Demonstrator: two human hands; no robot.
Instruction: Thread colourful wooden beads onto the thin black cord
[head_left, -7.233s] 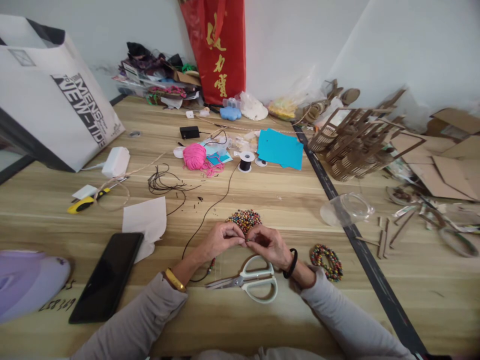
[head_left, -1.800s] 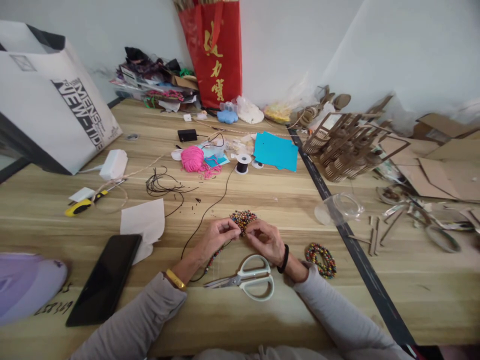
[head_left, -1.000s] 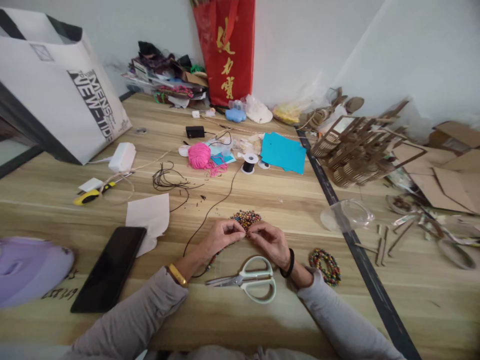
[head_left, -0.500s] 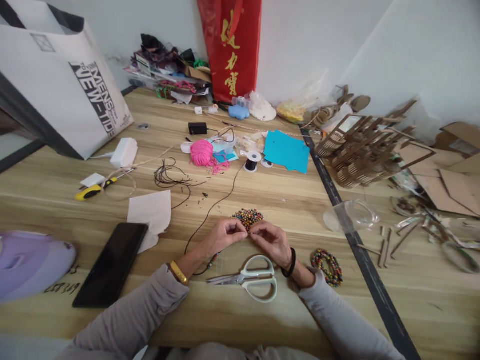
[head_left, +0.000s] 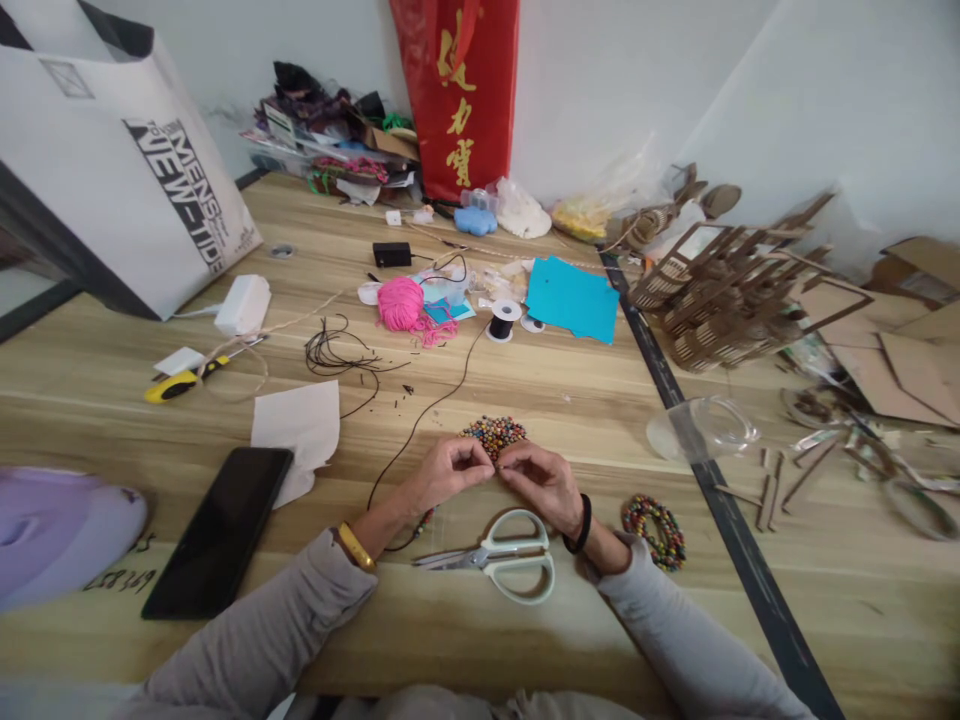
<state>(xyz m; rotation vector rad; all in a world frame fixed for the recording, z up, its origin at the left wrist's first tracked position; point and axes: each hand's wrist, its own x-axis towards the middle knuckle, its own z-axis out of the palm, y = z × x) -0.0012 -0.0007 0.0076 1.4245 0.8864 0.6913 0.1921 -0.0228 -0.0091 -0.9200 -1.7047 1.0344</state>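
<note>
Compared with half a second before, almost nothing has moved. The left hand [head_left: 444,472] and the right hand [head_left: 541,482] stay together just in front of the bead pile [head_left: 493,434], fingertips nearly touching. Only the view has shifted a little, so the hands appear a bit lower on the table [head_left: 570,400]. Against the picture from 7.2 s ago, more beads now hang on the cord [head_left: 420,415] below the left wrist, where a short beaded length [head_left: 424,521] shows. My judgement is that the stringing goes on bead by bead and is still in an early part.

Both hands are pinched closed. The left one seems to hold the cord end, and the right one seems to hold 1 bead against it, but the bead and the cord tip are too small to see, so I cannot tell exactly what sits between the fingers. The cord runs from the left hand back over the table to the spool [head_left: 503,320].

The scissors [head_left: 502,563] lie just below the hands, untouched. A finished bracelet [head_left: 654,530] lies beside the right wrist. The beaded length is partly hidden under the left forearm. At the left, a phone [head_left: 217,530] lies flat and a purple object [head_left: 60,530] is cut by the frame edge.
</note>
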